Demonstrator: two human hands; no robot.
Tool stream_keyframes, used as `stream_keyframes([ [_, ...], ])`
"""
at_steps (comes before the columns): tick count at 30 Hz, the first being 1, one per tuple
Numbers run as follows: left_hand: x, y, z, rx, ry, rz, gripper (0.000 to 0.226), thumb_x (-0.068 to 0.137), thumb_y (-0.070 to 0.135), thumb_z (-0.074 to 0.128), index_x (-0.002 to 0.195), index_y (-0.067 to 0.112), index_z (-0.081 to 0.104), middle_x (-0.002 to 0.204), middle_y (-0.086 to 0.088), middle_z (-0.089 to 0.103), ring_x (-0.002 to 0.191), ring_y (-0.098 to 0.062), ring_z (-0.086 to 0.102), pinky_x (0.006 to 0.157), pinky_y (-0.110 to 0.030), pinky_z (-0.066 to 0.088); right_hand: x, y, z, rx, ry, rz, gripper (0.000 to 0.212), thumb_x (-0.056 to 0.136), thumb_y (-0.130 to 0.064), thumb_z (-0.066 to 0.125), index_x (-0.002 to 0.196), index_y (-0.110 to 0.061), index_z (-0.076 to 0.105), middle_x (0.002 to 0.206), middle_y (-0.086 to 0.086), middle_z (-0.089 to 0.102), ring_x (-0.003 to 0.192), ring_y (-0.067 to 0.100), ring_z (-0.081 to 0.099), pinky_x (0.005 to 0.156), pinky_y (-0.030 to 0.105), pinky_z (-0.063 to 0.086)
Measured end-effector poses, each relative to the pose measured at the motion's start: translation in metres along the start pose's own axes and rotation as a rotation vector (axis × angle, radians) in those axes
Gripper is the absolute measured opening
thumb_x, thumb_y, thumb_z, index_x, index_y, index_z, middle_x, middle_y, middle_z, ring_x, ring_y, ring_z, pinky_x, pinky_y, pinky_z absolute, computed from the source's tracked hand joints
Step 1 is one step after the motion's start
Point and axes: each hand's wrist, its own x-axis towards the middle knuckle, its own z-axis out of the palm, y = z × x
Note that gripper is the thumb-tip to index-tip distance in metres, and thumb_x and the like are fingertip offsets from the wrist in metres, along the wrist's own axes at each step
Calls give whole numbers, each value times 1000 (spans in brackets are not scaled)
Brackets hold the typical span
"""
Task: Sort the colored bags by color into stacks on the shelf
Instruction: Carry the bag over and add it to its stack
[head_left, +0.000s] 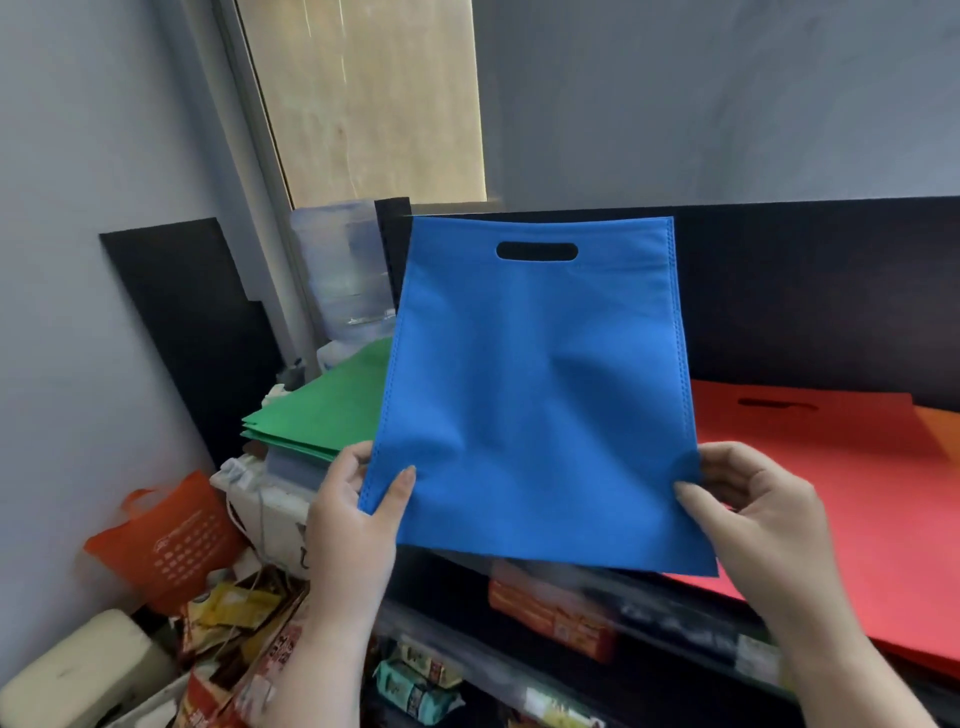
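Observation:
A flat blue bag (535, 395) with a cut-out handle is held upright in front of the black shelf (810, 301). My left hand (358, 509) pinches its lower left corner and my right hand (748, 509) pinches its lower right edge. A stack of green bags (322, 410) lies to the left, partly behind the blue one. A stack of red bags (862, 499) lies on the shelf to the right, with an orange bag (940, 431) at the far right edge.
A water jug (343, 270) stands behind the green stack. An orange tote (171, 540) and loose packets (228, 618) sit low on the left. Boxes and snack packs (550, 613) fill the lower shelf. A dark board (182, 322) leans on the left wall.

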Motion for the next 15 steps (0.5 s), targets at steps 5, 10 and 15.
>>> stream_keyframes([
  [5,35,-12,27,78,-98,79,28,84,15,69,83,36,50,66,22,63,68,11,62,49,-7,43,19,7,9,-211,104,-10,41,76,9,65,72,-32,62,71,-26,66,61,-2,59,59,8,44],
  [10,65,-39,43,273,-273,87,15,85,24,68,95,24,57,84,15,61,82,-13,61,64,-28,48,26,17,22,-448,152,28,38,74,4,67,71,-33,61,62,-21,64,61,-7,57,57,5,39],
  [15,84,-67,54,550,-430,128,31,87,36,64,110,15,60,99,4,59,94,-15,50,76,-29,40,29,40,36,-693,63,234,26,75,-3,67,99,-14,69,65,-13,56,64,14,54,59,29,36],
])
